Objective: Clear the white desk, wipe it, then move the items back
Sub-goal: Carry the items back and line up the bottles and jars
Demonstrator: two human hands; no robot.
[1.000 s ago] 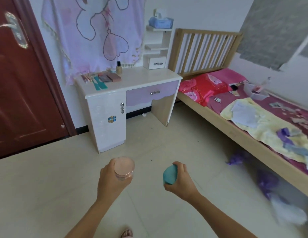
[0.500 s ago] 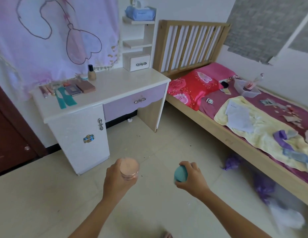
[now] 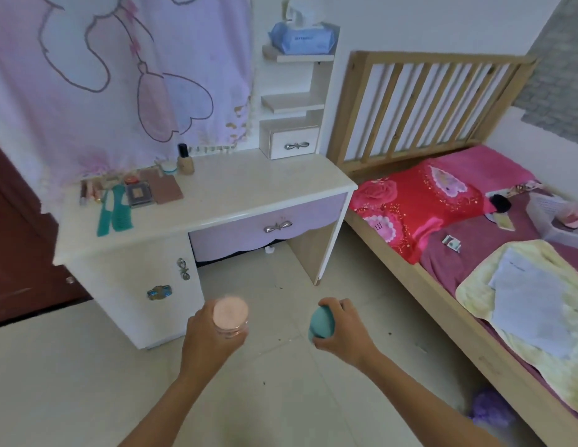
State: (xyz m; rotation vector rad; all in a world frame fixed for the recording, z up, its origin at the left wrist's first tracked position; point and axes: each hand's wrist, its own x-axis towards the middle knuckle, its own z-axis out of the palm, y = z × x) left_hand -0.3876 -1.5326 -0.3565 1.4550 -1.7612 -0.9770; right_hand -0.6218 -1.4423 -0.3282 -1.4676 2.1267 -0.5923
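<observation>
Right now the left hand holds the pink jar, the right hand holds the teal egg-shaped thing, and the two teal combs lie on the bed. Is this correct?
One point is wrong. The head view shows the two teal combs on the white desk, near its left end. The rest is correct.

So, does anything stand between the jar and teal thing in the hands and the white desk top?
Nothing visible. Only floor lies between the left hand, the right hand and the white desk; cosmetics crowd only its left rear.

Glossy white desk [image 3: 249,195]; slatted wood headboard [image 3: 426,101].
</observation>
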